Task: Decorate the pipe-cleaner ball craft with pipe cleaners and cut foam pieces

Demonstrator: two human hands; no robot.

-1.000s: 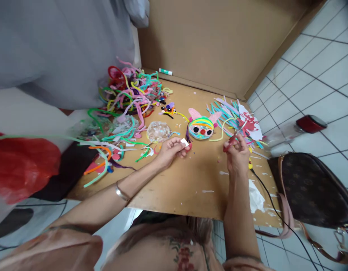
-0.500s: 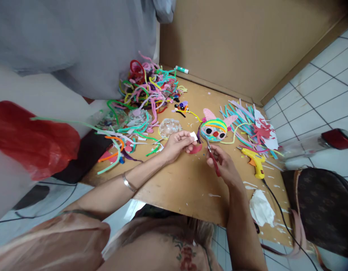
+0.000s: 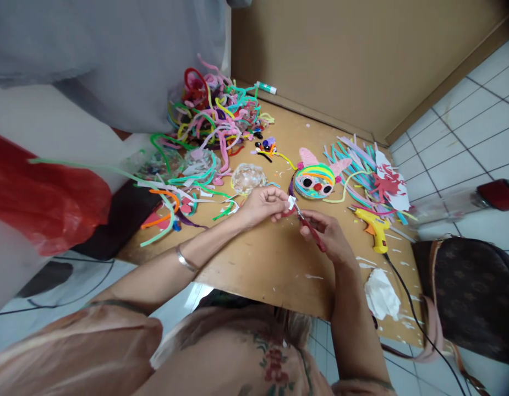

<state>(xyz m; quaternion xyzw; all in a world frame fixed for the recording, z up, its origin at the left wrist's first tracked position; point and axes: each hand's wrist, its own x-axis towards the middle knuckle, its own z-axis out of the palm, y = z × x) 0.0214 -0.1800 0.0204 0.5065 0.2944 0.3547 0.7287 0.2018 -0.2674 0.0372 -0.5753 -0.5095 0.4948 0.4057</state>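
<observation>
Between the fingertips of my left hand point(image 3: 263, 205) is a small white piece point(image 3: 291, 202). My right hand point(image 3: 323, 231) grips red-handled scissors point(image 3: 314, 233), whose blades reach the white piece. Just beyond the scissors lies a round face ornament point(image 3: 315, 181) with pink ears, black eyes, a red nose and yellow, green and orange strips on top. A clear round disc point(image 3: 248, 179) lies behind my left hand. Whether the blades are closed on the white piece is too small to tell.
A tangle of colourful pipe cleaners point(image 3: 213, 113) fills the back left. More pipe cleaners point(image 3: 353, 165) lie at the right, near a yellow glue gun point(image 3: 375, 228) with a black cord. Crumpled white paper point(image 3: 382, 294) and a brown bag point(image 3: 464, 297) are at the right edge.
The scissors have come over to the white piece, their blades now touching it. My left hand has moved slightly to the right, and the view has shifted a little.
</observation>
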